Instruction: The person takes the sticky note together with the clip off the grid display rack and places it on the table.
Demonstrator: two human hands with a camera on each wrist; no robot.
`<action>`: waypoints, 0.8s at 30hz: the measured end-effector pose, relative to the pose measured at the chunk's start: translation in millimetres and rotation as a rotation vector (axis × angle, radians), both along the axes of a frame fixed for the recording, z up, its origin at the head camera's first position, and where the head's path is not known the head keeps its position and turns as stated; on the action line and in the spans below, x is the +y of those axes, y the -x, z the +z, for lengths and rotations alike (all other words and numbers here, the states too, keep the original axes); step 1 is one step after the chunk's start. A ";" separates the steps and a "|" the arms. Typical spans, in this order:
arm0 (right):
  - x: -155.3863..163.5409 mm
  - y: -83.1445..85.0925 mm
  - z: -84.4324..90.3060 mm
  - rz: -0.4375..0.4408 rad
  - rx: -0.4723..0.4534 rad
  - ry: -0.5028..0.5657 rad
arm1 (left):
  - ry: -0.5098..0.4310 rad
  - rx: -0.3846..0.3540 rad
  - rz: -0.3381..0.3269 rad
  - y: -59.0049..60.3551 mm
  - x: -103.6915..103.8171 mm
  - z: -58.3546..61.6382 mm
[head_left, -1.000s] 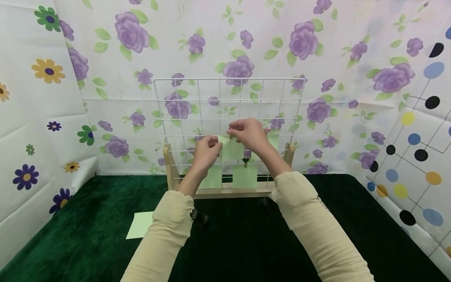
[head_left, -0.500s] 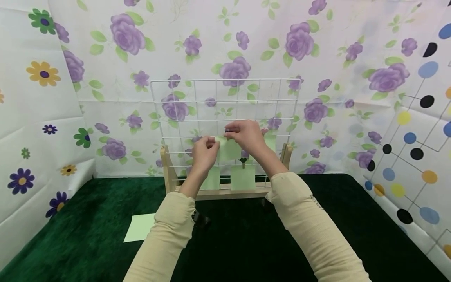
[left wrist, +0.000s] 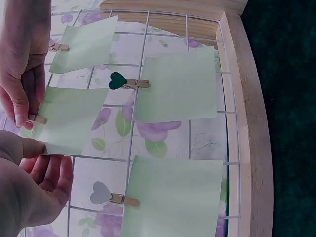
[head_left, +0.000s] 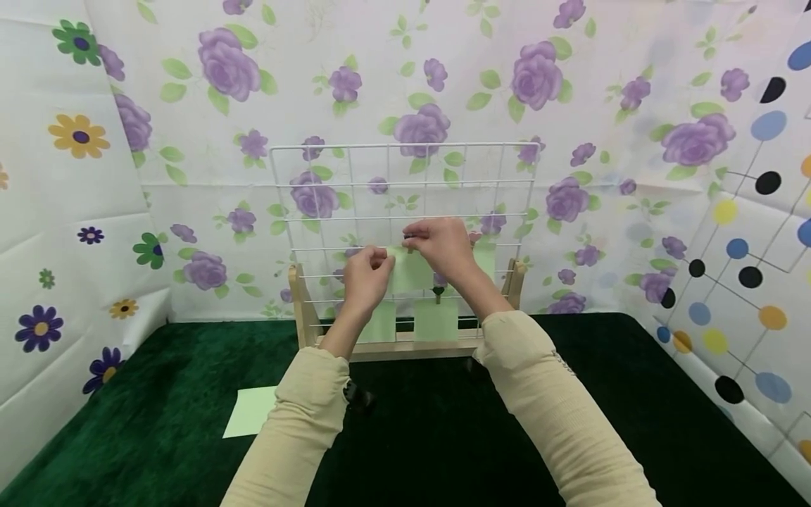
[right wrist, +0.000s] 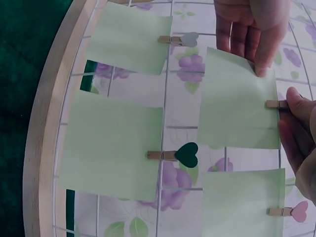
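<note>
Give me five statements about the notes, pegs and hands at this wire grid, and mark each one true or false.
1. The left hand pinches the edge of a green note. True.
2. The right hand holds a wooden peg at that note's top edge. True.
3. The wire grid lies flat on the green cloth. False: it stands upright in a wooden base.
4. The peg with the dark green heart holds nothing. False: it clips a note.
5. A loose note lies on the cloth. True.
</note>
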State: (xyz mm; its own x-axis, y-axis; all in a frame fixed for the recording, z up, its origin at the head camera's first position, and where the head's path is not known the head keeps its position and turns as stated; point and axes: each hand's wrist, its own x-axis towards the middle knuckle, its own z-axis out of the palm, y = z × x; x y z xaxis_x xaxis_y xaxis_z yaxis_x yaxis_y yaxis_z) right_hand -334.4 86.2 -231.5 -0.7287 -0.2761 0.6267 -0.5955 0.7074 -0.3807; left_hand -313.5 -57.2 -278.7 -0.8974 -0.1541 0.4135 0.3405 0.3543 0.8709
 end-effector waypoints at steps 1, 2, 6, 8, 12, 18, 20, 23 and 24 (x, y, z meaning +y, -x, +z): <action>-0.5 -0.4 -0.3 -0.002 0.015 0.000 | 0.001 0.000 -0.002 0.4 0.1 0.0; -1.0 -1.1 -0.7 -0.001 0.034 -0.002 | 0.002 -0.001 -0.003 0.6 0.1 0.0; -2.4 -1.6 -2.6 0.019 0.124 -0.020 | -0.002 -0.007 -0.007 0.2 -0.1 0.3; -2.8 -1.4 -3.6 0.027 0.160 -0.024 | -0.004 -0.012 -0.012 -0.7 -0.5 0.5; -3.4 -0.1 -5.5 0.030 0.200 -0.017 | -0.003 -0.020 -0.019 -2.0 -1.4 1.1; -3.5 1.5 -11.2 0.045 0.231 0.042 | 0.003 -0.055 -0.018 -1.2 -3.0 1.5; -4.0 2.2 -13.1 0.043 0.254 0.058 | 0.002 -0.071 -0.021 -1.0 -3.4 1.7; -6.0 2.3 -14.0 0.053 0.305 0.071 | -0.005 -0.081 -0.031 -0.1 -4.1 1.3; -7.0 2.3 -14.1 0.058 0.315 0.070 | -0.009 -0.087 -0.034 0.2 -4.7 0.8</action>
